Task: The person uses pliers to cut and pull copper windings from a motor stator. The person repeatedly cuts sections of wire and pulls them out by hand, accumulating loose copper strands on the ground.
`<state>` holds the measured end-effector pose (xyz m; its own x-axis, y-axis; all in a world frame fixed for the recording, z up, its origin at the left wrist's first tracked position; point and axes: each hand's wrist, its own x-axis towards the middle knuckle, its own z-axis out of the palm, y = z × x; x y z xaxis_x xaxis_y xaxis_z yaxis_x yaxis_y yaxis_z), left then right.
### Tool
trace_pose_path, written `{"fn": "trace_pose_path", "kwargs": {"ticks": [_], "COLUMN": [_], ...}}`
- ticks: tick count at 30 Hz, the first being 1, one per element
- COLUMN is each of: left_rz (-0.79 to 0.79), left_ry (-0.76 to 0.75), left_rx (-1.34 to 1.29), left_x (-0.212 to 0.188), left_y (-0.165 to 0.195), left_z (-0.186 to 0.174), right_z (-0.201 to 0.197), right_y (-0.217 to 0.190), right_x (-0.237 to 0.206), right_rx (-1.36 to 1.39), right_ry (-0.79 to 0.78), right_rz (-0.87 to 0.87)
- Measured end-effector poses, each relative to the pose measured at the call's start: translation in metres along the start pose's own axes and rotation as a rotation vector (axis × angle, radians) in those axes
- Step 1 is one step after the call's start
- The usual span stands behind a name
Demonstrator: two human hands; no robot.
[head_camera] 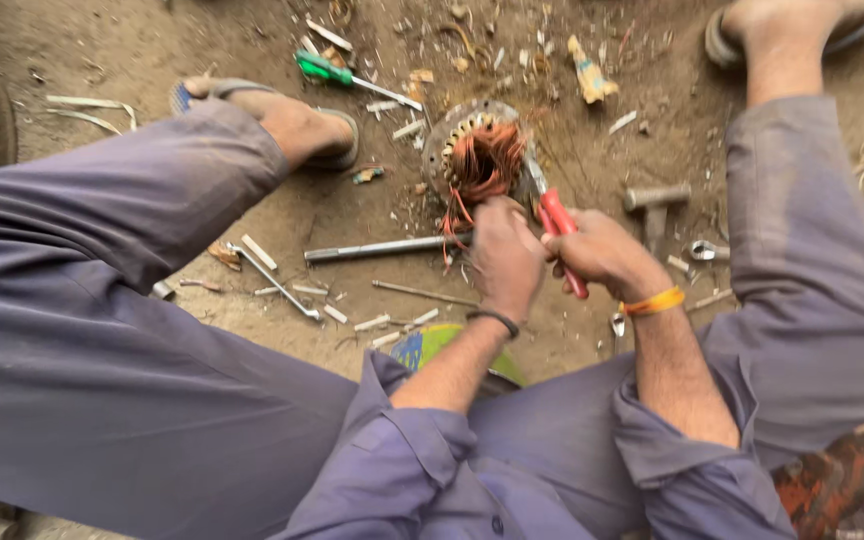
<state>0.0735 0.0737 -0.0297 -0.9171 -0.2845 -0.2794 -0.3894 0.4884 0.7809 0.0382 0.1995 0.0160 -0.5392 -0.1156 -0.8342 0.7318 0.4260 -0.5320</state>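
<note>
A round metal motor stator (449, 131) with a tangle of copper wire (485, 162) in it lies on the dirt floor between my legs. My left hand (505, 255) rests on its near edge, fingers curled at the copper strands. My right hand (600, 253) is closed on red-handled pliers (559, 225), whose metal jaws reach up to the stator's right rim. An orange band sits on my right wrist, a dark one on my left.
A green-handled screwdriver (337, 74) lies beyond the stator, a long metal rod (377, 248) to its left, a hammer (655, 203) and a spanner (708, 251) to the right. Scraps of paper strip and wire litter the dirt. My sandalled feet (297, 125) flank the work.
</note>
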Motion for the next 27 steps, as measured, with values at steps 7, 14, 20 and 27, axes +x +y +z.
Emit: {"fn": "trace_pose_path", "kwargs": {"ticks": [7, 14, 20, 27], "left_rz": [0.009, -0.099, -0.132, -0.238], "left_ry": [0.166, 0.006, -0.169, -0.203], "left_rx": [-0.059, -0.297, -0.294, -0.604], "left_x": [0.037, 0.033, 0.030, 0.039], "left_y": [0.003, 0.013, 0.015, 0.005], "left_z": [-0.016, -0.010, -0.009, -0.006], "right_z": [-0.002, 0.000, 0.001, 0.001], "right_y": [-0.001, -0.008, -0.014, -0.011], "right_x": [0.003, -0.004, -0.007, -0.004], "right_rx": [-0.102, -0.150, -0.137, -0.125], "right_ry": [0.034, 0.047, 0.050, 0.046], "right_rz": [0.060, 0.040, 0.059, 0.072]}}
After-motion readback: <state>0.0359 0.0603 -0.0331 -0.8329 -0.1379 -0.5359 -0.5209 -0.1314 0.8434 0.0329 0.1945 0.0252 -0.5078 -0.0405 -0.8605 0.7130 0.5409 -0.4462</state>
